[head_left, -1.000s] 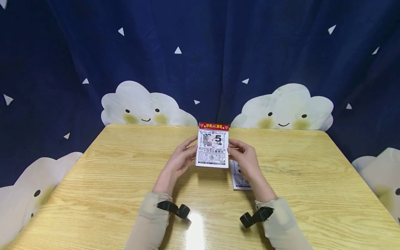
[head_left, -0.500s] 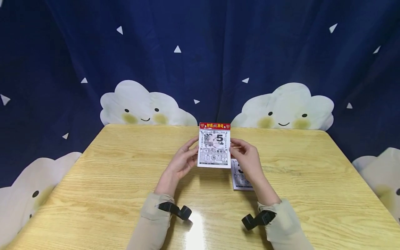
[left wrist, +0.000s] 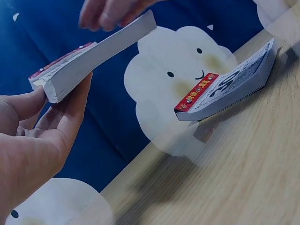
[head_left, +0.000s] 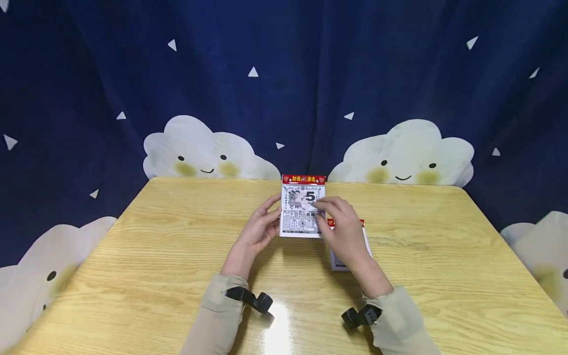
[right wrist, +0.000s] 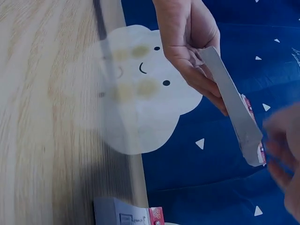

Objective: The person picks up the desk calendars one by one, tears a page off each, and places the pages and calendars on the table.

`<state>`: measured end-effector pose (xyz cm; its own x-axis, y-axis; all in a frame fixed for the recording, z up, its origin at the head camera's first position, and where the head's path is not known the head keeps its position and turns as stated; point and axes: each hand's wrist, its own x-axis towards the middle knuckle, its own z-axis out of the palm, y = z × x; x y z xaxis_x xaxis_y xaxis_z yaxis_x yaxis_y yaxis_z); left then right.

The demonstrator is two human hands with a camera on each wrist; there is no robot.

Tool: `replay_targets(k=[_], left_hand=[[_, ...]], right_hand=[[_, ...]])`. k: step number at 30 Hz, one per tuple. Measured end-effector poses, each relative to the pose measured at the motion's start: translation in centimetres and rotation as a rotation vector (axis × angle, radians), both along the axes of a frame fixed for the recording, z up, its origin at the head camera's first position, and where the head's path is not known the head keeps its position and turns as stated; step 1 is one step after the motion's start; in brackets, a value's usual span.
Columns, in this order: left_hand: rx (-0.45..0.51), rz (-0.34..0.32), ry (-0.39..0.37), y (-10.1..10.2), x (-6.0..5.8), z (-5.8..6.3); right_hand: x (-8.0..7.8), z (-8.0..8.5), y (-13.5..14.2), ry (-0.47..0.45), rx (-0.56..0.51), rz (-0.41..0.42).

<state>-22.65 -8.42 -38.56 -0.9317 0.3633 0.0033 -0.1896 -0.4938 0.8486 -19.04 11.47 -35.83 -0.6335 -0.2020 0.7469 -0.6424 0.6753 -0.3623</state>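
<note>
A thick tear-off calendar with a red header and a large 5 is held up over the table. Fingers and thumb of my left hand grip its left edge. In the left wrist view, the thumb presses on the side of the calendar block. My right hand hovers before the calendar's right front, its fingers bent loosely. Both wrist views show those fingers blurred and apart from the page. Below lies a second calendar, partly hidden by the right hand; the left wrist view shows its number 30.
A light wooden table spans the width. Behind it hangs a dark blue curtain with white triangles and smiling clouds. Each sleeved wrist carries a black camera on a strap.
My right hand has left the calendar's right edge and moved left over its front. The left hand keeps its grip. More of the lower calendar, including its red header, shows now.
</note>
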Motion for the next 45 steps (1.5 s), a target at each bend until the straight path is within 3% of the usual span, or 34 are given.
replay_targets(k=[3,6,11,20,33,37,45], left_hand=[[0.004,0.006,0.004,-0.2,0.0,0.1],[0.01,0.01,0.012,-0.4,0.1,0.1],[0.02,0.006,0.012,-0.6,0.2,0.1],[0.035,0.026,-0.01,-0.4,0.1,-0.3],[0.023,0.025,-0.008,-0.4,0.2,-0.2],[0.029,0.026,-0.007,-0.5,0.2,-0.2],[0.043,0.033,0.028,-0.7,-0.1,0.0]], right_hand=[[0.0,0.0,-0.1,0.043,0.107,0.149],[0.1,-0.2,-0.2,0.041,0.202,0.237],[0.2,-0.3,-0.3,0.064,0.293,0.232],[0.4,-0.4,-0.5,0.13,0.315,0.185],[0.5,-0.2,-0.9,0.118,0.164,0.127],[0.6,-0.1,-0.9,0.072,0.109,0.129],[0.8,0.7,-0.8,-0.046,-0.102,0.173]])
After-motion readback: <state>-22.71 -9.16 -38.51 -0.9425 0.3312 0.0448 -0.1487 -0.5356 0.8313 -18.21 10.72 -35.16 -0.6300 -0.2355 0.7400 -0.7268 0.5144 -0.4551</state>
